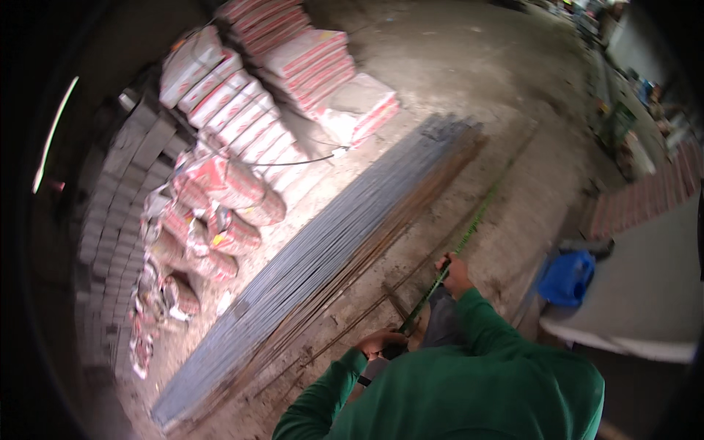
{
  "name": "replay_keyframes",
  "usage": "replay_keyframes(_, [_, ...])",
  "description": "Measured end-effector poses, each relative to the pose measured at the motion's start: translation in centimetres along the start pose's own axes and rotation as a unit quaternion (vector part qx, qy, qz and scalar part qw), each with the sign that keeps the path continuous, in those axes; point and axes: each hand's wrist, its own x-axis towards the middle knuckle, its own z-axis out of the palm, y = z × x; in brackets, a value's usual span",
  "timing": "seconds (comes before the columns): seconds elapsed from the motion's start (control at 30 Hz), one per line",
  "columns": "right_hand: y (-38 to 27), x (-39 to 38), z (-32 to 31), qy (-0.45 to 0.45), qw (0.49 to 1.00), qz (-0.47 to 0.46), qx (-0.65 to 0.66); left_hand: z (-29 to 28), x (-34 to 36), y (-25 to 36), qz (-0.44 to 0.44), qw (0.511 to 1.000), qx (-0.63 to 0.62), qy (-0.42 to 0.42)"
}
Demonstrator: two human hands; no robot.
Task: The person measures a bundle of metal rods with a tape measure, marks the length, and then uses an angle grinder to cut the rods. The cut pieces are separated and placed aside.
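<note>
My left hand (378, 342), a dark band on its wrist, is closed around the dark case of a tape measure (394, 350) close to my body. From the case a bright green tape blade (473, 227) runs out, up and to the right over the floor. My right hand (457, 274) is closed on this blade a short way along it. To the left of both hands lies a long bundle of grey steel rods (308, 257), with rusty brown rods (411, 227) along its right side. Where the blade's far end rests is too blurred to tell.
Stacked red-and-white bags (249, 110) and several slumped bags (227, 180) stand left of the rods. Grey blocks (121, 213) are piled at the far left. A thin rod (345, 328) lies on the floor nearby. At right, a blue jug (567, 279) stands by a pale surface (631, 308).
</note>
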Motion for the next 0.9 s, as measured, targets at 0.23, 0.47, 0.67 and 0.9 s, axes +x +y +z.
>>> replay_keyframes(0.23, [-9.5, 4.5, 4.8, -0.075, 0.993, -0.018, -0.085, 2.3, 6.4, 5.8, 0.102, 0.994, -0.019, -0.041])
replay_keyframes(0.47, [-10.3, -2.0, 11.7, -0.178, 0.952, 0.086, -0.235, 5.3, 10.2, 15.1, 0.052, 0.996, -0.073, -0.012])
replay_keyframes(0.67, [-13.0, 2.0, 18.4, -0.33, 0.912, 0.024, -0.244, 4.2, 10.1, 19.6, 0.115, 0.966, -0.228, -0.049])
replay_keyframes(0.9, [-10.4, 2.3, 29.8, -0.382, 0.821, -0.028, -0.423, -2.8, 5.3, 26.8, 0.198, 0.968, -0.154, -0.027])
